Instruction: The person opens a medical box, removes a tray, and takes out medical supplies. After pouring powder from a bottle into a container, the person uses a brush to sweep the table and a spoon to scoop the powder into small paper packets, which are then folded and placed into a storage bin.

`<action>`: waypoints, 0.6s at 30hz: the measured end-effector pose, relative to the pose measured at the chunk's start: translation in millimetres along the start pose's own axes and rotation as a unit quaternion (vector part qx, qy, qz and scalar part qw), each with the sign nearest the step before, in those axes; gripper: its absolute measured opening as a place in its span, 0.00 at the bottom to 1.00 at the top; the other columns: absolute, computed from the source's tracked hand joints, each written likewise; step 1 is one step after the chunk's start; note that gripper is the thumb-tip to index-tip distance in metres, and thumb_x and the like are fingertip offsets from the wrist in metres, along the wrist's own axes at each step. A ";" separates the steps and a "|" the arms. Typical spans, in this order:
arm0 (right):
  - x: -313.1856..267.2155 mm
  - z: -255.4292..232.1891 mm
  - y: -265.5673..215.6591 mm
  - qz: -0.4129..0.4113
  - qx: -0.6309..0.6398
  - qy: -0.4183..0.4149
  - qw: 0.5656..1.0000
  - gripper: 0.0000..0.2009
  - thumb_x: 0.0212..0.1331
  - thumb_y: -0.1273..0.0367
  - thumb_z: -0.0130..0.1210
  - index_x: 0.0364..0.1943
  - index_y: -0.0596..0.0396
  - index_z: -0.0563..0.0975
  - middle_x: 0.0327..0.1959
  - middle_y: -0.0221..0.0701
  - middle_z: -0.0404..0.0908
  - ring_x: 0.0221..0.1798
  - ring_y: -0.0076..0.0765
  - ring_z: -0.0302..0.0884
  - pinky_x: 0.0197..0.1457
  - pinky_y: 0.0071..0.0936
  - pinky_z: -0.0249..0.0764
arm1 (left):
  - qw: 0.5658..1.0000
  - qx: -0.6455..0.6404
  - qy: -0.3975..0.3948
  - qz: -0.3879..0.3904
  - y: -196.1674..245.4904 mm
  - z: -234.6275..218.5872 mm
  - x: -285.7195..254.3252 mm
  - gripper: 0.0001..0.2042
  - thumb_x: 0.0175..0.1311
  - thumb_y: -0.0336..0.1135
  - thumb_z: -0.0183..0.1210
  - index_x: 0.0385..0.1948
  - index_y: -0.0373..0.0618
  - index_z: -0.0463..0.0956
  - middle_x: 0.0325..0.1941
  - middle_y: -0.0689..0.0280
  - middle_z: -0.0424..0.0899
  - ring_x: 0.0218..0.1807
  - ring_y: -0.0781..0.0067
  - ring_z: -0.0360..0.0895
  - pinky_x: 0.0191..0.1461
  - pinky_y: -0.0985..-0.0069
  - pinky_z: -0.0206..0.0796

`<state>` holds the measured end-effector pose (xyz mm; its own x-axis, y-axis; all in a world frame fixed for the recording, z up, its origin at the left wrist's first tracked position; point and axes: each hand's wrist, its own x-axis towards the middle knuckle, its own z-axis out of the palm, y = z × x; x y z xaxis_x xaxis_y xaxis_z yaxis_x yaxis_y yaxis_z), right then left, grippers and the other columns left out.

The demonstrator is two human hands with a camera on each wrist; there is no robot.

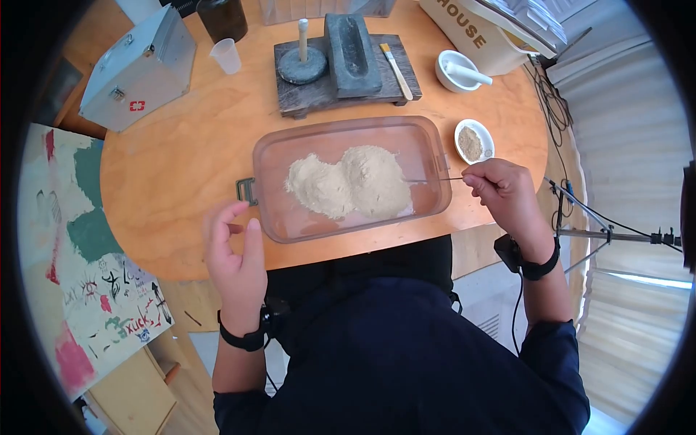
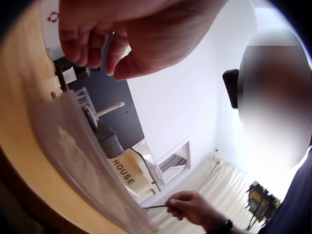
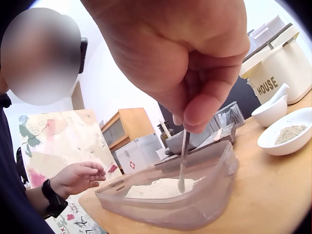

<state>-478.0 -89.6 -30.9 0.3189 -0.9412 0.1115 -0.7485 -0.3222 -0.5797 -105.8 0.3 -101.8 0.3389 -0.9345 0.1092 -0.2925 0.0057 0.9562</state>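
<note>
A clear plastic box (image 1: 424, 206) stands near the table's front edge, holding two joined heaps of pale powder (image 1: 377, 181). My right hand (image 1: 504, 190) is at the box's right end and pinches a thin metal spatula (image 3: 183, 161) between thumb and fingers. The spatula reaches over the rim, its small rounded tip at the edge of the powder in the right wrist view. My left hand (image 1: 235, 254) hovers beside the box's front left corner, fingers loosely bent and holding nothing. A green clasp (image 1: 246, 191) sticks out from the box's left end.
Right of the box are a white bowl (image 1: 460, 154) of brownish powder and a mortar with pestle (image 1: 467, 72). Behind it, a dark wooden board (image 1: 290, 105) carries a stone grinding trough (image 1: 355, 61), a wheel and a brush (image 1: 396, 71). A metal case (image 1: 141, 72) stands back left.
</note>
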 end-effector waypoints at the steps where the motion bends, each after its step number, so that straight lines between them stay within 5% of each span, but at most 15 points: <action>1: -0.1 0.8 -1.4 -0.001 0.001 -0.002 1.000 0.03 0.59 0.77 0.62 0.36 0.61 0.83 0.26 0.35 0.83 0.24 0.28 0.80 0.30 0.26 0.77 | 0.995 0.089 0.006 0.046 2.9 -0.2 4.9 0.13 0.68 0.26 0.57 0.52 0.39 0.74 0.51 0.63 0.76 0.50 0.73 0.73 0.52 0.78 0.67; 3: -1.4 1.9 -4.8 0.059 0.043 0.002 0.997 0.03 0.57 0.77 0.63 0.35 0.61 0.84 0.28 0.35 0.83 0.26 0.29 0.80 0.30 0.25 0.77 | 0.980 0.178 0.012 0.092 0.4 -0.7 6.9 0.14 0.67 0.26 0.57 0.54 0.39 0.73 0.53 0.61 0.75 0.51 0.70 0.73 0.51 0.76 0.68; 12: -13.1 30.1 5.1 0.023 0.005 0.038 0.999 0.06 0.59 0.78 0.62 0.39 0.61 0.83 0.31 0.37 0.82 0.30 0.32 0.81 0.30 0.24 0.77 | 0.997 0.066 -0.008 -0.034 -8.2 3.3 -3.1 0.26 0.68 0.23 0.55 0.68 0.38 0.61 0.64 0.60 0.69 0.52 0.75 0.75 0.44 0.82 0.71; 18: -25.3 49.1 18.7 0.088 0.091 0.059 0.990 0.07 0.60 0.76 0.62 0.41 0.62 0.82 0.34 0.40 0.83 0.34 0.37 0.85 0.35 0.27 0.81 | 0.995 -0.024 -0.062 -0.076 -23.3 4.7 -10.7 0.26 0.69 0.22 0.52 0.70 0.39 0.59 0.65 0.59 0.69 0.53 0.73 0.75 0.47 0.79 0.74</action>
<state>-471.6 -66.9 -84.2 0.1156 -0.9898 0.0827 -0.6653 -0.1390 -0.7335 -106.9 8.5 -126.5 0.2620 -0.9626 -0.0689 -0.2032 -0.1249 0.9711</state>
